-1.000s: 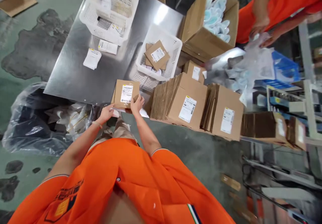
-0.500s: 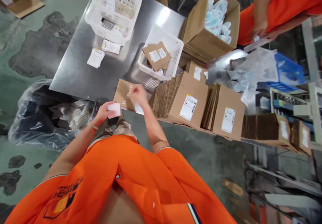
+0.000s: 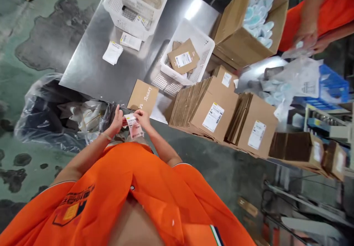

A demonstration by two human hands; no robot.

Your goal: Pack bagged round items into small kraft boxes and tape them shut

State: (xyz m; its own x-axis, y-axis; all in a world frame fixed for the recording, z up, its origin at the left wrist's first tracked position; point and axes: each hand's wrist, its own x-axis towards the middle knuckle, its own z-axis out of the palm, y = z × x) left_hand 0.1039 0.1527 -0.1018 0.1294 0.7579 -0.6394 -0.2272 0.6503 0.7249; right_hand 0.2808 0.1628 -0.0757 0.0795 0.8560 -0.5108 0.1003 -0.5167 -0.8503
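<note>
Slip [image 3: 134, 126] spans left hand [image 3: 116, 121] and right hand [image 3: 142, 118] beside steel table edge [image 3: 94, 88].

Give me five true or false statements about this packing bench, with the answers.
1. The right hand holds a white printed slip. True.
2. A kraft mailer is being held up in the air. False: it lies flat on the steel table, beside the hands.
3. The white plastic basket is empty. False: it holds kraft mailers.
4. An open cardboard box holds pale blue items. True.
5. A co-worker's hand is at the upper right. True.
</note>
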